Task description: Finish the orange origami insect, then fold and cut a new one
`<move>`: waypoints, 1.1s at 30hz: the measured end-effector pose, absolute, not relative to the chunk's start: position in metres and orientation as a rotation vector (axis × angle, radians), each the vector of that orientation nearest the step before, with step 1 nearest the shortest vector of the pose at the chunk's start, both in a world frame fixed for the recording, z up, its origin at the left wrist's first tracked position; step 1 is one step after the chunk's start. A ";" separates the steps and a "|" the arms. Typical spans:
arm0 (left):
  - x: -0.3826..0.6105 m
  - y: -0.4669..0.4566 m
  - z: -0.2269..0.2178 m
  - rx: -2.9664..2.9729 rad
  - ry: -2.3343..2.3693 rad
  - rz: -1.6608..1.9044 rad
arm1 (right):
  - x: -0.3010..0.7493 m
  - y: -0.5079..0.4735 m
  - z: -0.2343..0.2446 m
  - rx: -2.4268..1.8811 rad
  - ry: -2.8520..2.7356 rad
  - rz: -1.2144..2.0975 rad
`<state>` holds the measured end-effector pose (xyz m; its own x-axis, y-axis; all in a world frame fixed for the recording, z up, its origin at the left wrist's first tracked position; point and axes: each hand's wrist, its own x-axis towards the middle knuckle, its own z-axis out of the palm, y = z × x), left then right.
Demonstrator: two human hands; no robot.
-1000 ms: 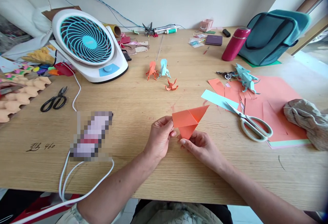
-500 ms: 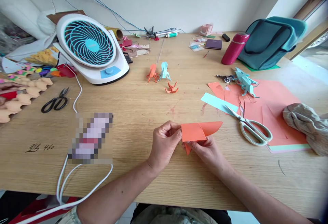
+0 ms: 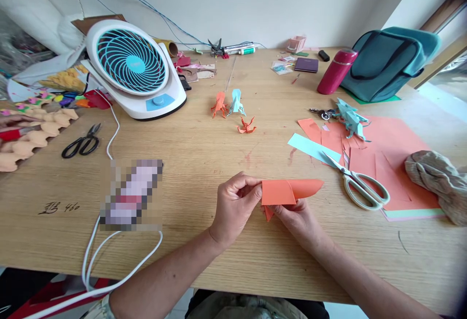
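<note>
A piece of orange paper, partly folded, is held between both hands above the front of the table. My left hand pinches its left edge between thumb and fingers. Beneath the paper, my right hand grips its lower edge, with the thumb in front and the fingers mostly hidden behind. A rounded flap sticks out to the right, and a small pointed corner hangs down between the hands. Beyond the hands stand orange and light-blue folded paper figures, with a small orange one nearer.
White-handled scissors lie on orange sheets at right, near a light-blue strip and grey cloth. A fan, black scissors and a white cable are left. A red bottle stands behind. Another person's hand shows far left.
The orange paper has shifted slightly to the right and its right flap has dipped a little. Both hands keep their hold. The whole view has moved slightly.
</note>
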<state>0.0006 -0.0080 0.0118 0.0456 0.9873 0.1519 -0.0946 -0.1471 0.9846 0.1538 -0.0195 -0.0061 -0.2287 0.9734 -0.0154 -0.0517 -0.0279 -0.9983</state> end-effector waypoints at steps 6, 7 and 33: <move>0.000 -0.005 0.007 1.152 0.979 1.248 | 0.155 -0.021 -0.007 -1.111 -1.323 1.427; 0.000 -0.005 0.007 1.126 0.964 1.240 | 0.155 -0.021 -0.007 -1.117 -1.322 1.430; -0.001 -0.002 0.004 0.991 0.847 1.196 | 0.156 -0.021 -0.009 -1.050 -1.315 1.448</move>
